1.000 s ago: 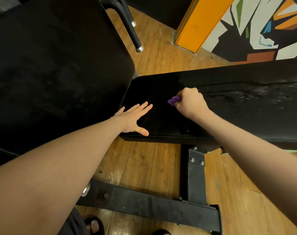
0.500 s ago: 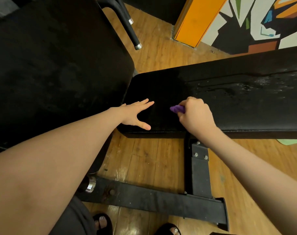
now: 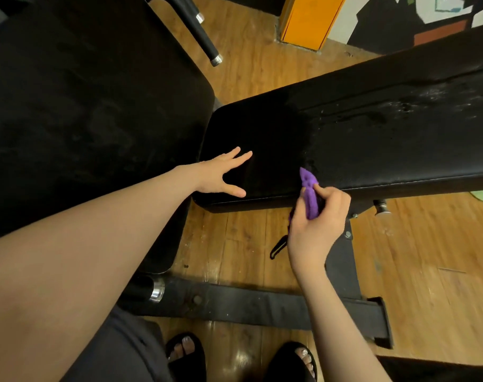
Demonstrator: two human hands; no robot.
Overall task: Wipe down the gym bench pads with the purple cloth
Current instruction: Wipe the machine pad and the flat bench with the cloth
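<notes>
A long black bench pad (image 3: pixel 372 139) runs from the centre to the right edge, with pale scuffs and damp streaks on its far right part. A second, larger black pad (image 3: pixel 83 106) fills the upper left. My left hand (image 3: pixel 221 175) lies flat on the near left corner of the long pad, fingers spread. My right hand (image 3: pixel 317 224) is at the pad's front edge, closed around the bunched purple cloth (image 3: pixel 310 193). The cloth's tip sticks up against the pad's front edge.
The black steel bench frame (image 3: pixel 262 307) crosses the wooden floor (image 3: pixel 428 271) below the pad, with an upright post under my right hand. A black tube with a chrome end (image 3: pixel 204 37) angles in at the top. My sandalled feet (image 3: pixel 290 359) stand by the frame.
My right hand has drawn the cloth across the pad toward me, from mid-pad to the front edge. The left hand has stayed flat on the corner.
</notes>
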